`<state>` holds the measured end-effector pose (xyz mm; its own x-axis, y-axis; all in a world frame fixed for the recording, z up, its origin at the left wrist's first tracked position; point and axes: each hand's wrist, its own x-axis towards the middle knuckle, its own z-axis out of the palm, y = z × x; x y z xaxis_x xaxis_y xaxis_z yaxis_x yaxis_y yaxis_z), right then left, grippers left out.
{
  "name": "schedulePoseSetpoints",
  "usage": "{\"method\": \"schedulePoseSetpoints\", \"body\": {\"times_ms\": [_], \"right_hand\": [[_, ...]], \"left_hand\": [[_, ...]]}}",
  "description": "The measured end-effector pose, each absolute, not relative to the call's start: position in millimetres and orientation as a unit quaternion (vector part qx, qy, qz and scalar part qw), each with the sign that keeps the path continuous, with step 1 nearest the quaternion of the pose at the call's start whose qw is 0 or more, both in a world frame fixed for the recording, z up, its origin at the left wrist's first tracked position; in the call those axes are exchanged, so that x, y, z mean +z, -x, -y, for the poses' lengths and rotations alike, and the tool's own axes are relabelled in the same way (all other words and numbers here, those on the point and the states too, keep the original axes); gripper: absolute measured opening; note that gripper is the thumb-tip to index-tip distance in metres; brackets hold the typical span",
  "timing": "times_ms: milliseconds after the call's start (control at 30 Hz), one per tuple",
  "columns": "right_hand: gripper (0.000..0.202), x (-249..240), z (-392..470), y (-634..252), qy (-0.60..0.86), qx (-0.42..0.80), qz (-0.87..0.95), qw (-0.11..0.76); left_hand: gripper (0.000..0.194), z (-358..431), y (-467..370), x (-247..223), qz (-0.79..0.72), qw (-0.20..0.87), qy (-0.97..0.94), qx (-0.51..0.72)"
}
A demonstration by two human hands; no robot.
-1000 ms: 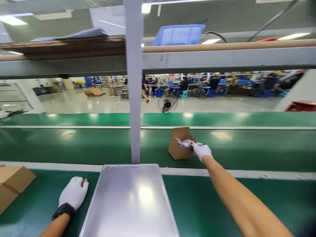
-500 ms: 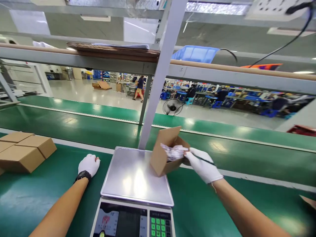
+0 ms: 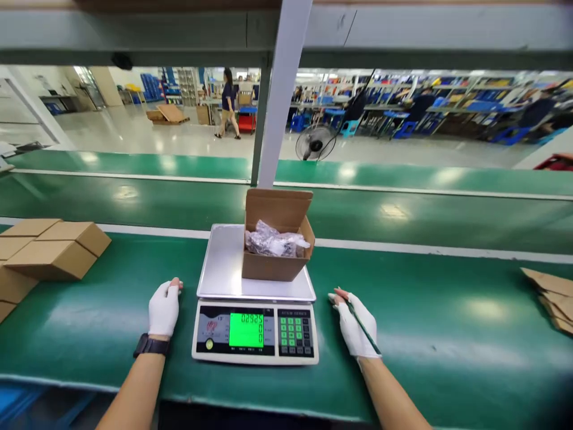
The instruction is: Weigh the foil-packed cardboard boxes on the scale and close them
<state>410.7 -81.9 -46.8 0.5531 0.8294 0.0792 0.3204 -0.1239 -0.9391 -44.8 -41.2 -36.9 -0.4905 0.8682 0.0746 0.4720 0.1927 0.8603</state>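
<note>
An open cardboard box (image 3: pixel 274 267) with clear plastic-wrapped items (image 3: pixel 275 240) inside stands on the metal plate of a digital scale (image 3: pixel 224 272), whose display is lit green. My left hand (image 3: pixel 163 307), in a white glove with bare fingertips, rests on the green surface left of the scale, its fingers curled together; whether anything is in them is hidden. Right of the scale, my gloved right hand (image 3: pixel 356 322) holds a dark green pen-like stick (image 3: pixel 363 329) that lies across the palm. Neither hand touches the box.
Closed cardboard boxes (image 3: pixel 54 254) are grouped at the left on the green belt (image 3: pixel 425 304). Flat cardboard pieces (image 3: pixel 553 298) lie at the far right. A metal post (image 3: pixel 280 101) rises behind the scale. Beyond are a fan (image 3: pixel 315 144) and a person walking (image 3: pixel 228 104).
The box, tilted at my right hand before, now sits upright on the scale. My right hand has let it go and moved down toward me. The view has tipped downward, and the display is lit.
</note>
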Motion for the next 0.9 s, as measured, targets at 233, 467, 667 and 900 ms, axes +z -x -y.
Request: {"method": "schedulePoseSetpoints", "body": {"times_ms": [233, 467, 667, 900], "right_hand": [[0.064, -38, 82, -400, 0.676, 0.274, 0.404, 0.552], [0.053, 56, 95, -393, 0.628, 0.193, 0.4, 0.639], [0.029, 157, 108, -309, 0.44, 0.195, 0.56, 0.674], [0.034, 178, 63, -258, 0.388, 0.276, 0.678, 0.56]], "left_hand": [[0.049, 72, 29, -23, -0.67, 0.37, -0.327, 0.554], [0.043, 64, 12, 69, -0.593, 0.312, -0.457, 0.585], [0.044, 39, -54, 154, -0.531, 0.188, -0.684, 0.462], [0.04, 23, -95, 143, -0.503, 0.366, -0.615, 0.485]]}}
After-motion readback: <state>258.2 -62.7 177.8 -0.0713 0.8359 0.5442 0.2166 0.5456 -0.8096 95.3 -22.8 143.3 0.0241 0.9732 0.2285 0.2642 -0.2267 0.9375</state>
